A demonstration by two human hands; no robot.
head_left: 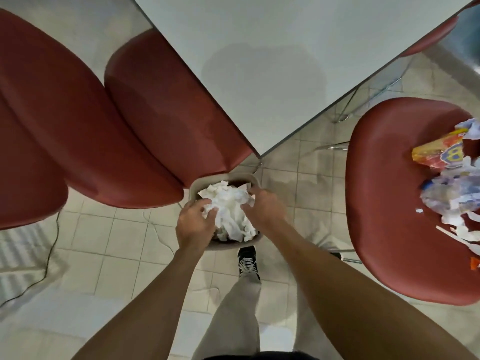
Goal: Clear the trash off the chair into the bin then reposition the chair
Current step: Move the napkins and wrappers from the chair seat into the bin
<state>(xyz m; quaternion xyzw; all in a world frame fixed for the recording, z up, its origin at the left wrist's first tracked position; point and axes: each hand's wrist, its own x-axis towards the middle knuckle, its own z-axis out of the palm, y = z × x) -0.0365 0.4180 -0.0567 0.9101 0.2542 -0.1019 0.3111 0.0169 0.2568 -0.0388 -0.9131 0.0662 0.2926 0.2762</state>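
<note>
A small beige bin [198,181] stands on the floor between my feet and the table corner, filled with crumpled white paper [230,207]. My left hand [196,226] and my right hand [263,207] are both over the bin, fingers curled into the paper from either side. To the right stands a red chair [389,203] with trash on its seat: a yellow and red wrapper [439,152], crumpled paper and plastic [452,193], and small scraps near the edge.
A white table [259,61] reaches to a corner just behind the bin. Two red chairs [161,105] stand at the left, one tucked under the table. A black cable [49,255] runs over the tiled floor at the left. My shoe [248,262] is right below the bin.
</note>
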